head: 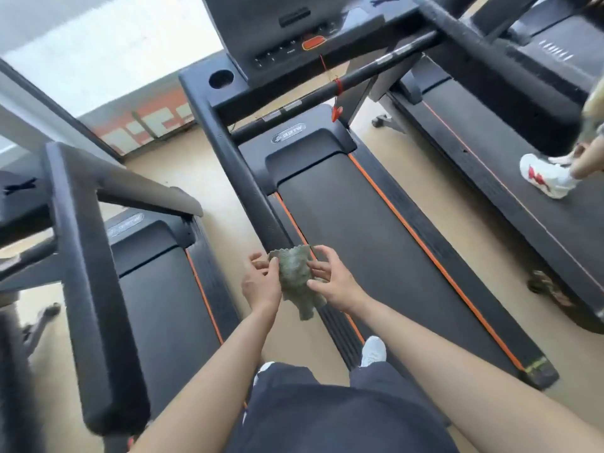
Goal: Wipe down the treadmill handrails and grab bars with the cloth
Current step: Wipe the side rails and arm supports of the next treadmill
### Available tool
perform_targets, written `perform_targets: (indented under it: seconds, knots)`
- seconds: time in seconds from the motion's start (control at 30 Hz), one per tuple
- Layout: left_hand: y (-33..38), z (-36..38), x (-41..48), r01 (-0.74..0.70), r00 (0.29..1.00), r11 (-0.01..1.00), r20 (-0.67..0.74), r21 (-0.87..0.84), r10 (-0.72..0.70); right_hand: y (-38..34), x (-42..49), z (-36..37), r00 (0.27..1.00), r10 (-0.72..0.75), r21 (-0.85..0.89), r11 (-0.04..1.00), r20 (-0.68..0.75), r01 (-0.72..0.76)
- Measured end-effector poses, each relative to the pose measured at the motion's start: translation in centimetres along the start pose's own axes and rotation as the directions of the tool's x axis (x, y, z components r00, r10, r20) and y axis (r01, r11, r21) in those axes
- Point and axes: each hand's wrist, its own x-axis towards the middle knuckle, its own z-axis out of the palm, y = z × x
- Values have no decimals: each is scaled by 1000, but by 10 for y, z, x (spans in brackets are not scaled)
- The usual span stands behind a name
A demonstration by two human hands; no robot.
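Observation:
A grey-green cloth [295, 277] hangs between my two hands in front of me, over the left edge of the middle treadmill. My left hand [260, 282] pinches its left edge with thumb and fingers. My right hand [330, 279] grips its right side, fingers curled onto the fabric. The middle treadmill's left handrail [228, 158] runs as a long black padded bar from the console down toward my hands. Its right handrail [483, 57] crosses the upper right. A thin black grab bar [359, 76] spans below the console, with a red safety cord tied on it.
A second treadmill stands at left with a thick black handrail [85, 273] close to me. A third treadmill at right carries another person's white and red shoe [545, 179]. Beige floor strips lie between the machines. My own white shoes show at the middle deck's left edge.

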Motion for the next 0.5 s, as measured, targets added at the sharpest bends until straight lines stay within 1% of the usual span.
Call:
perform_targets:
  seconds: [0.07, 0.1, 0.17, 0.2, 0.27, 0.37, 0.5]
  knots:
    - [0, 2, -14, 45, 998, 994, -42, -97, -49, 3, 1, -9, 1000, -6, -12, 1000, 15, 6]
    - [-3, 3, -20, 46, 998, 995, -35, -90, -49, 5, 4, -12, 999, -14, -30, 999, 30, 15]
    - [-13, 5, -31, 42, 999, 999, 9, -4, -42, 6, 9, -17, 996, -32, -112, 993, 78, 41]
    - [-19, 7, -35, 47, 998, 999, 31, 9, -47, 6, 10, -18, 993, -32, -150, 987, 111, 49]
    - [-22, 14, -41, 70, 996, 997, 58, -42, -68, 4, 14, -24, 985, -11, -185, 982, 173, 44]
    - [-22, 24, -41, 118, 992, 989, 45, -93, -114, 3, 21, -31, 972, 3, -222, 974, 237, 51]
    - [-13, 22, -39, 126, 992, 991, 39, -54, -123, -3, 28, -27, 954, -16, -302, 947, 301, 111]
